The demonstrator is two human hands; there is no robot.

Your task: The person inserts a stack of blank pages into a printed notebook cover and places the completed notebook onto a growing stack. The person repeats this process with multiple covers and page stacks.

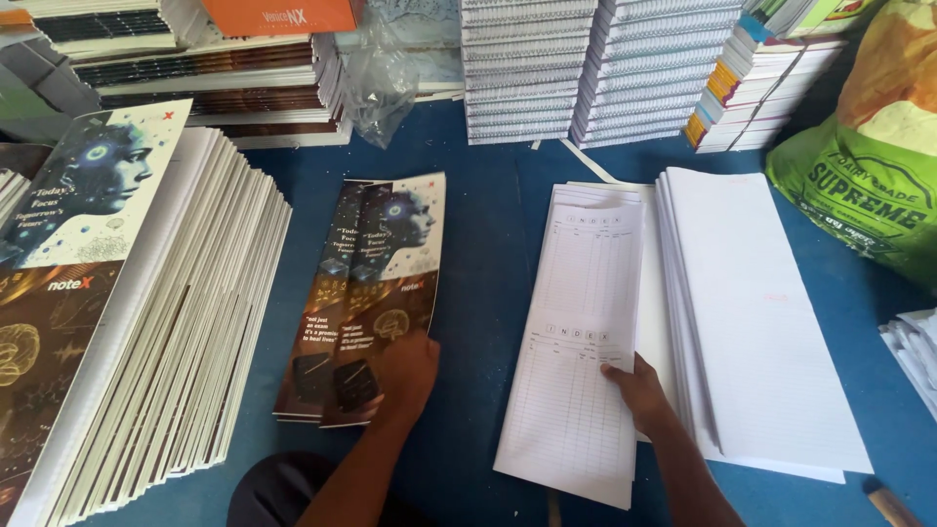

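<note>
Glossy covers (366,293) under left hand (405,376), right hand (639,390) on ruled sheets (576,342)

Desk (488,244): deep blue. Printed covers (366,293) at centre: dark brown, pale blue face graphic. Right of covers, index sheets (576,361): white, grey ruled grid. Far right of covers, sack (869,166): green and yellow.
</note>
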